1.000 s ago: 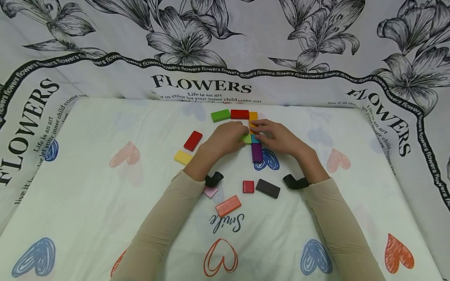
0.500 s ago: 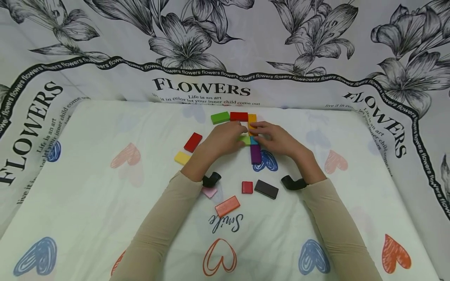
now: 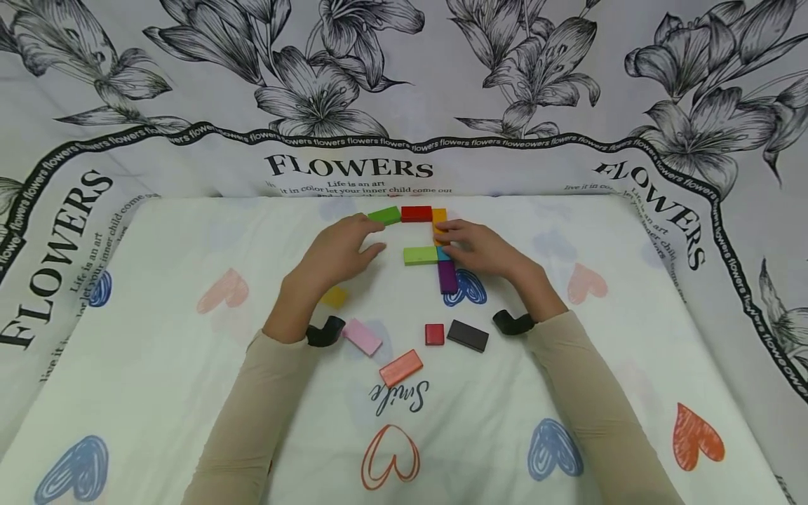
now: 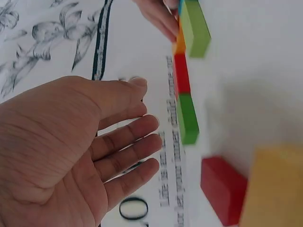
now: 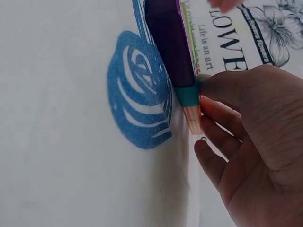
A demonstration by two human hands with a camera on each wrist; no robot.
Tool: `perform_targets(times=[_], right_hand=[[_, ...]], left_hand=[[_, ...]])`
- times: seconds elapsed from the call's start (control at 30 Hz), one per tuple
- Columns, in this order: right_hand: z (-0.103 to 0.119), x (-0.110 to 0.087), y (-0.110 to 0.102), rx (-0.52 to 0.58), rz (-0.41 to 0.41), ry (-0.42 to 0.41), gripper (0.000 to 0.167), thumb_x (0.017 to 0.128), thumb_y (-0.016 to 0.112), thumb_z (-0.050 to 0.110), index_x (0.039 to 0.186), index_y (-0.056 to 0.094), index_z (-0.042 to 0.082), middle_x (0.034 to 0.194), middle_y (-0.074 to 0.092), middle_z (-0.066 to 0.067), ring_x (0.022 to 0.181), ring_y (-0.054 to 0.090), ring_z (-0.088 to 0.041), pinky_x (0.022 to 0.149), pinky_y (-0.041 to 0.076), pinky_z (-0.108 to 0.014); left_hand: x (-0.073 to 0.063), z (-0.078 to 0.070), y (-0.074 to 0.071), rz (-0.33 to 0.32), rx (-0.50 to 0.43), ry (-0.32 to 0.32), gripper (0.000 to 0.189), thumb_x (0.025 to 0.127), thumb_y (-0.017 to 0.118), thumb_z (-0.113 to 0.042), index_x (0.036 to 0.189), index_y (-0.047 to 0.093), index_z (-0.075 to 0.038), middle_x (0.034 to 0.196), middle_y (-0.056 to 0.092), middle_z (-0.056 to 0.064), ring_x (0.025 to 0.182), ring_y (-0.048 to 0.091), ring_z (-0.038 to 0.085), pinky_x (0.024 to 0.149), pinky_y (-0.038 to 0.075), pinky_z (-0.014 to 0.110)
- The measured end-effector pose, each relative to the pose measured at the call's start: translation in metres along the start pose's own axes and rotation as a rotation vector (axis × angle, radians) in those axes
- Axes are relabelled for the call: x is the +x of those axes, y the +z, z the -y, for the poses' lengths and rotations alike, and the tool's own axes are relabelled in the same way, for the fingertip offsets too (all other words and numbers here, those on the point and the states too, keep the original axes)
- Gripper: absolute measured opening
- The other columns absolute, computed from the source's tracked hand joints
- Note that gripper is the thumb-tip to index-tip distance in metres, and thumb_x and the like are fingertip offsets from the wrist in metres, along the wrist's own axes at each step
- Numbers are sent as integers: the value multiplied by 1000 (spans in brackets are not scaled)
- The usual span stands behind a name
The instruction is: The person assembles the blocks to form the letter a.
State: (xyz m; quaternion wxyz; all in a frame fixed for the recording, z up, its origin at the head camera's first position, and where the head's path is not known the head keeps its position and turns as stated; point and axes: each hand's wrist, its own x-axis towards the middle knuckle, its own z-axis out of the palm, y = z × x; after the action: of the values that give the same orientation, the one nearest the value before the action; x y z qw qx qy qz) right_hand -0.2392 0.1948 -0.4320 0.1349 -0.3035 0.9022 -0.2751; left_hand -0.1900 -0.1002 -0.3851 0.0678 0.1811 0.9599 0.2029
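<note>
Coloured wooden blocks form a row: a green block (image 3: 385, 215), a red block (image 3: 416, 214), an orange block (image 3: 439, 216), a blue block (image 3: 444, 254) and a purple block (image 3: 447, 278). A light green block (image 3: 420, 257) extends leftward from the blue one. My right hand (image 3: 482, 247) rests its fingertips on the orange block, its thumb beside the blue one. Thumb and fingers spread apart, my left hand (image 3: 334, 259) holds nothing, close to the green block's left end. Beneath it, a second red block (image 4: 223, 189) shows in the left wrist view but is hidden from the head camera.
Nearer the body lie a pink block (image 3: 362, 337), a small red square block (image 3: 434, 334), a black block (image 3: 468, 336) and a coral block (image 3: 401, 367). A yellow block (image 3: 335, 297) sits by the left wrist. The white sheet (image 3: 158, 365) carries printed hearts.
My left hand has moved left from the light green block, uncovering it, and now covers the loose red block. My right hand stays at the orange and blue blocks. The head view has shifted slightly.
</note>
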Motion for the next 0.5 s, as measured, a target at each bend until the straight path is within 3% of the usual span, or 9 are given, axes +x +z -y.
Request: perform_targets(times=[0.23,0.5], right_hand=[[-1,0,2,5,-6,3,42,108,59,20,148,60,7,164,50,-12,159,37,-36,132,31,-54],[3,0,2,-8,-5,7,41,108,59,19,147,61,6,164,51,-11,159,37,-35,131,32,-53]], left_hand=[[-26,28,-14,-8,12,-90,49,105,63,-28,148,60,-3,148,60,21,138,57,40,118,46,58],[-46,36,-20,-50,-30,-195,51,105,62,-27,150,57,-3,151,58,23,138,56,43,114,48,61]])
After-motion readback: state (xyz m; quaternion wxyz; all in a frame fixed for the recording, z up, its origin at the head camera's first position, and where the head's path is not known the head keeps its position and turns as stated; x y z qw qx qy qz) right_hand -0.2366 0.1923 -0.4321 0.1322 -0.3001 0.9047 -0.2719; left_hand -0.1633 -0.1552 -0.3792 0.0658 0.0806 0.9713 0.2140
